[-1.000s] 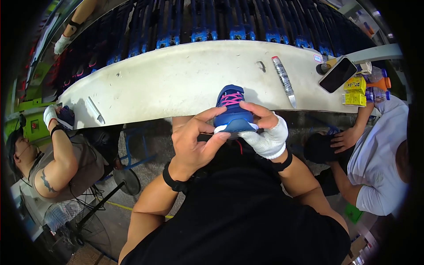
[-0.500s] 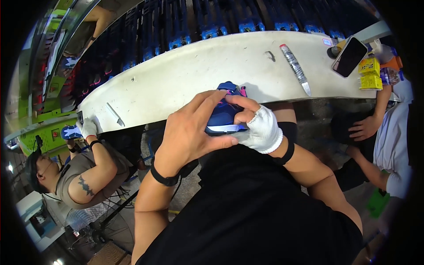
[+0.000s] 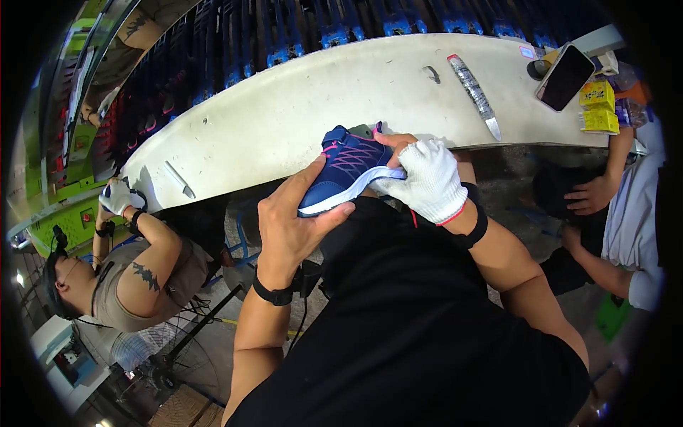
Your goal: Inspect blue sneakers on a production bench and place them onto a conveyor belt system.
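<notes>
A small navy sneaker [image 3: 346, 165] with pink crisscross lines and a white sole is between my two hands at the table's front edge. Its toe points to the lower left, its heel to the upper right. My bare left hand [image 3: 286, 219] grips the toe end, thumb along the sole and fingers on the upper. My right hand [image 3: 427, 178], in a white glove with bare fingertips, holds the heel end. The right thumb presses by the sole near the heel. Some right fingers are hidden behind the shoe.
On the pale table [image 3: 263, 121] lie a tape-wrapped knife [image 3: 475, 96], a white pen-like tool [image 3: 178, 179], a phone [image 3: 565, 77] and yellow boxes [image 3: 598, 107]. Blue-ended racks [image 3: 341, 34] line the far side. A co-worker [image 3: 142, 274] sits left; another person [image 3: 629, 220] is at right.
The sneaker has turned so its side and sole face me. My left hand has shifted to the toe, my right hand to the heel. The left co-worker's gloved hand has moved slightly.
</notes>
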A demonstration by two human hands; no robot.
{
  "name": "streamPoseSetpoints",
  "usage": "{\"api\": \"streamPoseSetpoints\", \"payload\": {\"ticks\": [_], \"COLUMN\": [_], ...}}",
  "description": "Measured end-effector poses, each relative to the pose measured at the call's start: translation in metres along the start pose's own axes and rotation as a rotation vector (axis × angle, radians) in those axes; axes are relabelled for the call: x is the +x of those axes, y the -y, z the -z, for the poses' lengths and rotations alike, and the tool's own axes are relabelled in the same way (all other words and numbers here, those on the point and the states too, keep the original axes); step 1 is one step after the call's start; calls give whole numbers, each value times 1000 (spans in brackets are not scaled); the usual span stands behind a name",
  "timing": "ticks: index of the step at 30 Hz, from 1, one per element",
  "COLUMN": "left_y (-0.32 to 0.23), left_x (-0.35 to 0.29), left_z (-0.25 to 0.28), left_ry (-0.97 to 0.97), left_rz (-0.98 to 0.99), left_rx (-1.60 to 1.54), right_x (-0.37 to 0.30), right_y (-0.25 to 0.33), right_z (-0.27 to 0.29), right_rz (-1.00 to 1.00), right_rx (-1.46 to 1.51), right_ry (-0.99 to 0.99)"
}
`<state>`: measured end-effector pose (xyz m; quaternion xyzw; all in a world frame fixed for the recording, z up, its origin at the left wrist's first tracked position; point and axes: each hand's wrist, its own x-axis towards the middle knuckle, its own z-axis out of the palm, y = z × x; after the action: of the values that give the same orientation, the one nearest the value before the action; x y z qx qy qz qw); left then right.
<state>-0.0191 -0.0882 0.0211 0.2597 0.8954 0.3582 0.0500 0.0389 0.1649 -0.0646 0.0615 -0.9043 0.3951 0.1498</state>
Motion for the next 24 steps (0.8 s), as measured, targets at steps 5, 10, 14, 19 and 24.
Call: {"api": "streamPoseSetpoints", "payload": {"ticks": [5,10,14,19,24], "left_y": [-17,-16,-32,-25,-15], "left_x": [0,18,21,14,24], "left_z": [-3,-55,-81,-100,-103], "left_ry": [8,-157,-288,-335,-337], "left_rz": [-156,-419,-492,-522,-536], "left_rx": [46,-177,-102,-262,-330], "right_x": [-13,-7,3,-3,7], "right_y": [0,22,34,24,16], "right_z": [13,59,84,77,79], "right_rz": [18,275,156,168,131], "right_rx": [-183,150,156,239,332], "right_ry": [58,-79,-80,-84,-24]}}
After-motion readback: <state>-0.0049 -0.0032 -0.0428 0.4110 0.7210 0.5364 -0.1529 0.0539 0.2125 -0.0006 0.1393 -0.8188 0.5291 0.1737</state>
